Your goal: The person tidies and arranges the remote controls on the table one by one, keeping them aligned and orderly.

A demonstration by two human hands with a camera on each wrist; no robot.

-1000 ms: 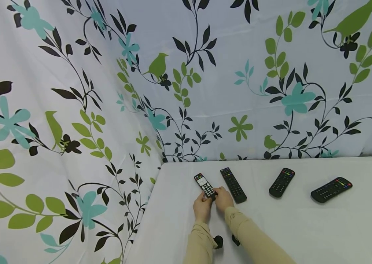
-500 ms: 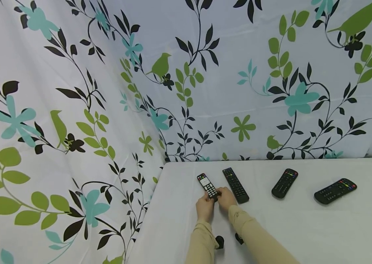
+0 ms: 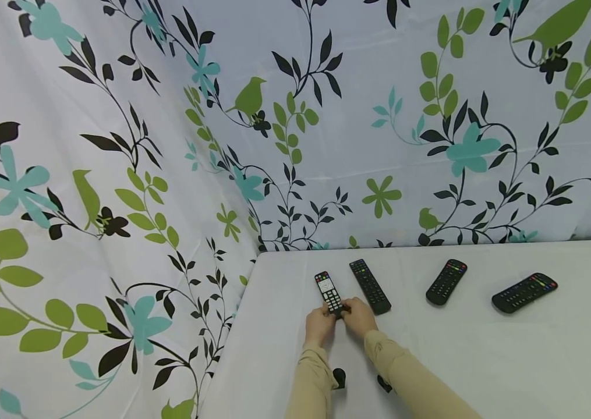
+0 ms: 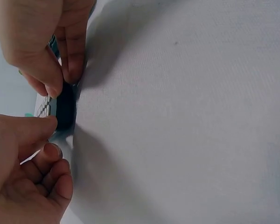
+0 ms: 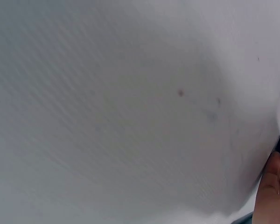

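Note:
My left hand point(image 3: 318, 326) and right hand point(image 3: 359, 318) are at the near end of a slim black remote control point(image 3: 329, 294) with a pale panel and light buttons, on the white table. In the left wrist view, the left thumb and index finger pinch one corner of the remote's dark end point(image 4: 65, 109). The right hand point(image 4: 42, 42) pinches its other side from above in that view. At the lower right edge of the right wrist view, the right hand's fingers point(image 5: 271, 175) touch the dark remote. A longer black remote point(image 3: 371, 286) lies just right of the right hand.
Two more black remotes, one slanted point(image 3: 447, 282) and one lying more sideways point(image 3: 524, 293), lie further right on the white table point(image 3: 484, 361). A curtain point(image 3: 358, 145) printed with leaves and birds hangs behind the table and along its left side.
The held remote has turned slightly clockwise, its far end swinging right towards the longer remote. Both hands stay at its near end; the head view has shifted a little.

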